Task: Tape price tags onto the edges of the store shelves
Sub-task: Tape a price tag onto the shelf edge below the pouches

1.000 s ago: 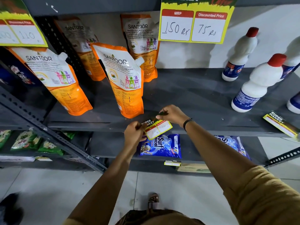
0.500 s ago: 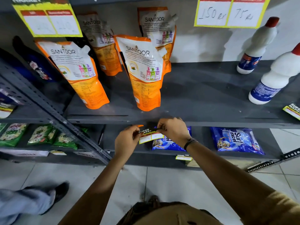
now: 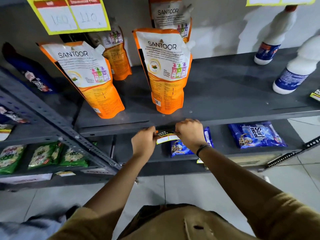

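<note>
A small yellow price tag (image 3: 164,137) with white blank fields sits against the front edge of the grey middle shelf (image 3: 242,116), just below an orange Santoor pouch (image 3: 166,70). My left hand (image 3: 143,142) pinches the tag's left end. My right hand (image 3: 189,132) is closed over its right end and top, pressing it to the shelf edge. Any tape is hidden under my fingers.
More Santoor pouches (image 3: 86,75) stand left, white bottles (image 3: 292,71) right. Blue Surf Excel packs (image 3: 256,135) lie on the lower shelf. A large yellow price card (image 3: 71,14) hangs above. Another tag (image 3: 315,96) lies at the shelf's right edge. A perforated grey upright (image 3: 69,129) slants left.
Both hands have carried the tag up from below the shelf to its front edge. The view has shifted left and closer.
</note>
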Action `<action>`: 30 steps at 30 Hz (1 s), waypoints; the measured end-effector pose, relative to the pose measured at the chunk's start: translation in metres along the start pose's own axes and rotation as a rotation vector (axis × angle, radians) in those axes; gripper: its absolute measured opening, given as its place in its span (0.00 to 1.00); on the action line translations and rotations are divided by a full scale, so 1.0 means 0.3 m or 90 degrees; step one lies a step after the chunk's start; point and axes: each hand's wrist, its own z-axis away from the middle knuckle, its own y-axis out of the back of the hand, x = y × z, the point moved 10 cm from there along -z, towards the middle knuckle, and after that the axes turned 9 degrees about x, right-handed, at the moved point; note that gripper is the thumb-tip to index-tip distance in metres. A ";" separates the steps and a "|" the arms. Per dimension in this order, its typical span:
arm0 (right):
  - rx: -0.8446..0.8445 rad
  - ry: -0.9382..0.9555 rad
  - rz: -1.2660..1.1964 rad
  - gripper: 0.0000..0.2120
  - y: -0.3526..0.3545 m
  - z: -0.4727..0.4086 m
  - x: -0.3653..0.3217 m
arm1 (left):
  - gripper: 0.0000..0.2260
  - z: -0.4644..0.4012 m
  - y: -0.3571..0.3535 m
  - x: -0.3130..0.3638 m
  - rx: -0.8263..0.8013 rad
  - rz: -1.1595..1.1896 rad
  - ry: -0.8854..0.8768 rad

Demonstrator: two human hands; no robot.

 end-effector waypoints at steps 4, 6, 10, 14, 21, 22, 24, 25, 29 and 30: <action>0.025 -0.018 -0.003 0.07 0.002 0.007 0.005 | 0.01 -0.004 -0.010 0.000 -0.014 0.007 0.010; 0.031 -0.026 -0.018 0.07 0.005 0.003 0.007 | 0.01 -0.008 -0.007 -0.009 -0.016 0.009 0.015; 0.011 -0.064 -0.089 0.06 0.016 0.002 0.034 | 0.02 -0.021 0.012 -0.023 -0.004 0.021 0.024; -0.011 -0.109 -0.146 0.06 0.033 -0.013 0.055 | 0.02 -0.042 0.031 -0.041 0.006 0.042 0.055; -0.031 -0.150 -0.154 0.07 0.028 -0.025 0.070 | 0.05 -0.075 0.019 -0.060 -0.024 0.053 0.093; -0.035 -0.157 -0.156 0.07 0.027 -0.027 0.072 | 0.05 -0.078 0.019 -0.059 -0.029 0.053 0.099; -0.047 -0.170 -0.156 0.08 0.022 -0.033 0.075 | 0.05 -0.084 0.024 -0.055 -0.035 0.049 0.111; -0.053 -0.175 -0.155 0.08 0.019 -0.036 0.076 | 0.05 -0.085 0.028 -0.052 -0.037 0.044 0.114; -0.074 -0.198 -0.153 0.07 0.011 -0.048 0.084 | 0.06 -0.089 0.039 -0.037 -0.044 -0.003 0.112; -0.080 -0.202 -0.153 0.07 0.009 -0.050 0.086 | 0.06 -0.091 0.039 -0.034 -0.043 -0.021 0.105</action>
